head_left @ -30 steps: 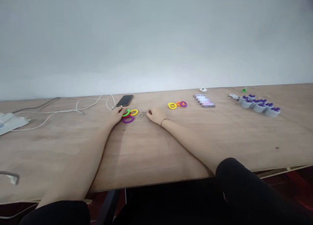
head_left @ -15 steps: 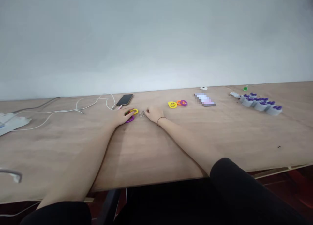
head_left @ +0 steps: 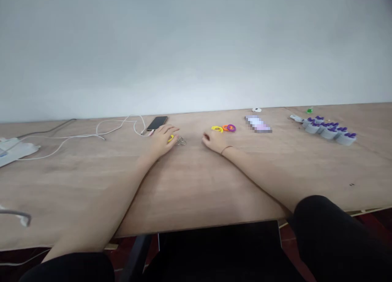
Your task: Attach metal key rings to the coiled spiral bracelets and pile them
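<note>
Left hand (head_left: 163,141) was spread wide over a yellow ring (head_left: 170,139). Right hand (head_left: 215,141) was curled; I could not tell if it held anything. Silver rings (head_left: 181,141) lay between them. Past the right hand sat a purple ring (head_left: 231,128).

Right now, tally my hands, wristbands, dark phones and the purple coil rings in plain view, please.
Hands: 2 (left hand, right hand)
Wristband: 1
Dark phone: 1
Purple coil ring: 1
Total: 5
Anything hidden under the left hand isn't counted.
</note>
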`<state>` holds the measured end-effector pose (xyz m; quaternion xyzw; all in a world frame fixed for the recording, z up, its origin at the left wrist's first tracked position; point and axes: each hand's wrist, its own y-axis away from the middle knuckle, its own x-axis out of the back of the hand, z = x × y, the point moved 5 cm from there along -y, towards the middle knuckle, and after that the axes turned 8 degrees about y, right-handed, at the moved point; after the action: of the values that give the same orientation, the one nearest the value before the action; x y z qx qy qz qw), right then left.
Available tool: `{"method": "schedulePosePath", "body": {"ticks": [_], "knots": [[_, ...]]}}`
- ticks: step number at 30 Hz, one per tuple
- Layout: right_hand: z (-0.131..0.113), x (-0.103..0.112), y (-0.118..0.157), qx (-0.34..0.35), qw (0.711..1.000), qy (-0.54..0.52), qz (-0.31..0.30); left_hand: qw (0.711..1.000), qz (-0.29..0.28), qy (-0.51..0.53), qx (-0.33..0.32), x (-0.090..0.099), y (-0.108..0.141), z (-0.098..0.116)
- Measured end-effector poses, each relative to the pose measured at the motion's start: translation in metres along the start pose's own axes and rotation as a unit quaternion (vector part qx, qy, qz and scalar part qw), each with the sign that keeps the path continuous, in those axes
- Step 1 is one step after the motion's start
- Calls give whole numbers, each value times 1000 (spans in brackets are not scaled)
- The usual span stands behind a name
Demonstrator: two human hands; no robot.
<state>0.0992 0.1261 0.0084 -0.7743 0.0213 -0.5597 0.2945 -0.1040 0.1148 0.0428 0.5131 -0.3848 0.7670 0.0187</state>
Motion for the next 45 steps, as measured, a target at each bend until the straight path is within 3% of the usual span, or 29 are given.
{"method": "schedulePosePath", "body": {"ticks": [4, 7, 10, 12, 15, 17, 23, 27, 36, 41, 45], "knots": [[69, 17, 15, -85, 995, 28, 32, 992, -66, 104, 26, -29, 2, 53], [120, 26, 22, -186, 980, 37, 63, 984, -145, 105, 21, -55, 9, 86], [140, 33, 24, -204, 973, 55, 94, 978, -181, 103, -18, -65, 14, 104], [130, 33, 22, -143, 983, 64, 93, 975, -190, 108, -30, -66, 15, 107], [95, 29, 17, 0, 996, 73, 57, 975, -190, 107, -30, -64, 14, 105], [76, 25, 14, 45, 995, 82, 37, 977, -187, 102, -33, -63, 14, 104], [64, 17, 4, -7, 996, 94, 0, 986, -157, 50, 7, -62, 16, 100], [63, 17, 3, -18, 995, 97, -26, 984, -168, 29, 46, -61, 15, 95], [63, 18, 5, -32, 994, 103, 7, 986, -142, 12, 90, -63, 12, 76], [61, 21, 8, -26, 997, 61, 26, 990, -113, 8, 83, -63, 13, 74], [55, 25, 11, 6, 998, 18, 53, 994, -84, 62, 25, -58, 10, 83]]}}
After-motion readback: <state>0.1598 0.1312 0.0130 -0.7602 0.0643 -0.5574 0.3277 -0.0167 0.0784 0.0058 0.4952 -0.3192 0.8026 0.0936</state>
